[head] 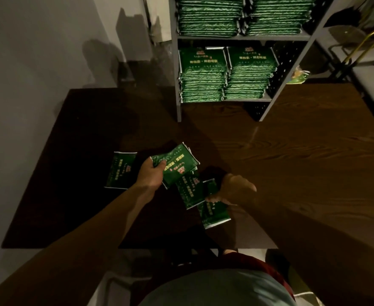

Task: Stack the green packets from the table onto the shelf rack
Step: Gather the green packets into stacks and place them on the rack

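Holding a small bundle of green packets (174, 164) above the dark wood surface (303, 164), the left hand (149, 176) has its thumb on top and the fingers curled under the bundle. The right hand (232, 189) is just to the right, w/ fingers pinching the edge of one packet (210, 188) that lies on the near part of the surface. Two more packets overlap there: one (188, 191) between the hands, one (212, 214) nearer, partly under the right hand. A single packet (120, 170) lies flat to the left, apart from the others. At the far side stands the grey rack (243, 37); its lower shelf carries 2 stacks (226, 82) side by side, approx. equal height, and the shelf above holds more stacks (239, 16).
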`<act>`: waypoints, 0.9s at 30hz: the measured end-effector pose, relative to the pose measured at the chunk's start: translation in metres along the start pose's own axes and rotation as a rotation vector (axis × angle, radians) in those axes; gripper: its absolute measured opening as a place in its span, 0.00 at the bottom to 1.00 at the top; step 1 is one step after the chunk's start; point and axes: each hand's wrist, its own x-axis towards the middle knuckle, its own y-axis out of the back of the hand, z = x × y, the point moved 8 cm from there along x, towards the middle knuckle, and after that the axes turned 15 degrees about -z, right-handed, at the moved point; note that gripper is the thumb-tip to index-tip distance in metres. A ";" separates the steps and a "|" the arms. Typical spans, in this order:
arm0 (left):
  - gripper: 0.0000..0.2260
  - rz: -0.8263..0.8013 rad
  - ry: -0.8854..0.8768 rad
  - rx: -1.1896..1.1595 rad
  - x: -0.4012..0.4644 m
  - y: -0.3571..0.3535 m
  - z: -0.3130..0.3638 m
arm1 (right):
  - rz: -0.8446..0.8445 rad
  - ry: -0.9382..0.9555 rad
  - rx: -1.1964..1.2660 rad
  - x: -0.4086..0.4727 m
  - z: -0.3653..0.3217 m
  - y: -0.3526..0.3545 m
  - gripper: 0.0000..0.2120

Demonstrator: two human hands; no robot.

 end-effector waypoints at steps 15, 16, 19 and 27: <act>0.14 -0.146 0.109 -0.178 0.001 -0.016 -0.053 | 0.109 0.082 0.261 0.007 -0.026 -0.022 0.28; 0.13 -0.159 0.110 -0.198 0.000 -0.018 -0.052 | 0.141 0.057 0.238 0.006 -0.027 -0.023 0.30; 0.09 -0.167 0.100 -0.204 0.000 -0.015 -0.051 | 0.149 0.012 0.251 0.010 -0.027 -0.032 0.33; 0.14 0.054 -0.084 -0.121 0.000 0.032 -0.005 | 0.223 0.216 0.187 0.005 -0.030 0.002 0.21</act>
